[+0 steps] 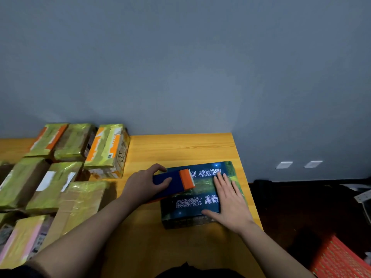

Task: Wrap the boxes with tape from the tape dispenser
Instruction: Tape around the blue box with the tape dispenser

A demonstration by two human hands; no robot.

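Head view: your left hand [144,184] curls around the tape dispenser [173,182] on the blue box [197,194], which sits on the table's [180,145] right; your right hand [228,199] presses it flat, fingers nearly together. Lifting that hand could let the box skid and wrinkle the tape. The tape itself is hard to make out.

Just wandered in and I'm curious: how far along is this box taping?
Mostly done, it seems: the boxes on the left already shine with yellowish tape. In hand: the left hand grips the tape dispenser on top of the dark blue box, while the right hand lies flat on it. Left: running tape round this box; no other untaped box is in view.
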